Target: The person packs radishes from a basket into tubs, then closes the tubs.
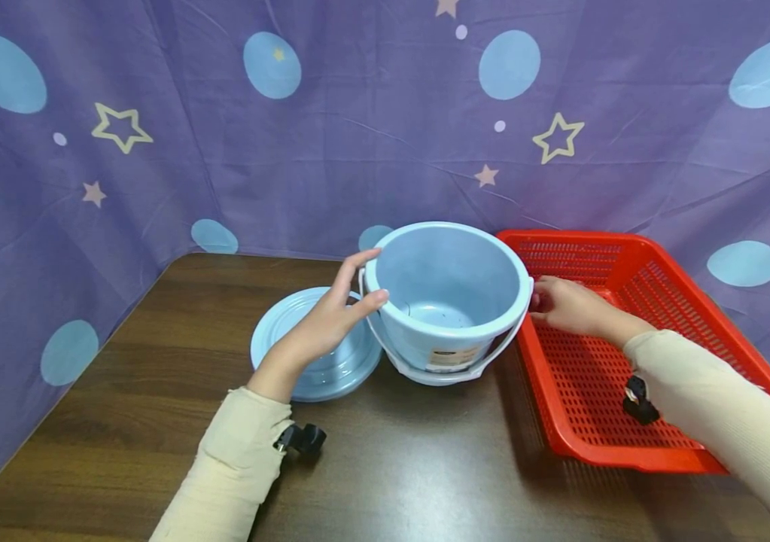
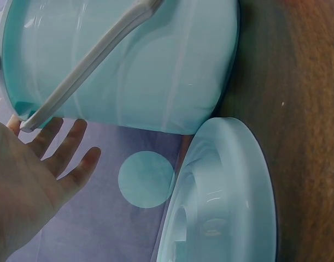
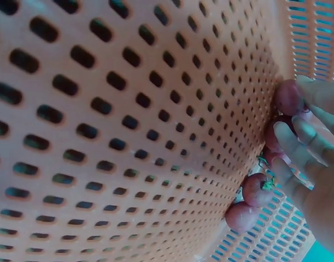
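A light blue bucket [image 1: 448,286] stands tilted toward me, its handle [image 1: 439,376] hanging down the front. My left hand [image 1: 324,316] touches the bucket's left rim, thumb at the near side and spread fingers around the handle joint. In the left wrist view, straight fingers [image 2: 65,147] lie beneath the handle end. My right hand [image 1: 570,305] reaches into the red basket [image 1: 581,452] by its left wall. There, thumb and fingers [image 3: 292,139] close around a small red fruit [image 3: 289,97], like a cherry tomato. Several more cherry tomatoes [image 3: 243,215], one with green sepals, lie beside it.
A round light blue lid [image 1: 330,376] lies on the brown wooden table [image 1: 120,421], left of the bucket and under my left wrist. Behind the table hangs a purple cloth [image 1: 371,150] with stars and dots. The basket's left wall rises close beside the bucket.
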The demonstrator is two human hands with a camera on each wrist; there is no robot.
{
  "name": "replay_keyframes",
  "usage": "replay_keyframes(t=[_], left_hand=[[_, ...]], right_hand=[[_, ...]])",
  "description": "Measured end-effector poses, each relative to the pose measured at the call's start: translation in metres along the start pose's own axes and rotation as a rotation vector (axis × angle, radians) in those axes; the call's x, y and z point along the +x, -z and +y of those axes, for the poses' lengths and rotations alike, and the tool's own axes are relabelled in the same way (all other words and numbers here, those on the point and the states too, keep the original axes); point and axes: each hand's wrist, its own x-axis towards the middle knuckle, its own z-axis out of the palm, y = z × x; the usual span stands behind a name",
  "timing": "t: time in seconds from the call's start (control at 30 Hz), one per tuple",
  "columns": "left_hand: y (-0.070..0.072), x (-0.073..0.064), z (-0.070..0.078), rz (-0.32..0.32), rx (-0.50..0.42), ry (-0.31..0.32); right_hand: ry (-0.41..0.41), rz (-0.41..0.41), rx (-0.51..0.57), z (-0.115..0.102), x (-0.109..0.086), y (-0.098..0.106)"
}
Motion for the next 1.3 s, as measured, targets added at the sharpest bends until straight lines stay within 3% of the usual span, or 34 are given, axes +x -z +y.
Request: replay_keyframes(t=[0.33, 0.67, 1.3], left_hand=[[0.001, 0.0, 0.001, -0.003, 0.009, -0.001], [0.001, 0.0, 0.002, -0.01, 0.005, -0.006], [0.0, 0.001, -0.001, -0.004, 0.003, -0.014]], right_hand=[[0.058, 0.032, -0.058, 0.003, -0.001, -0.006], [0.03, 0.015, -0.084, 0.002, -0.002, -0.006], [0.034, 0.035, 0.027, -0.002, -0.003, 0.009]])
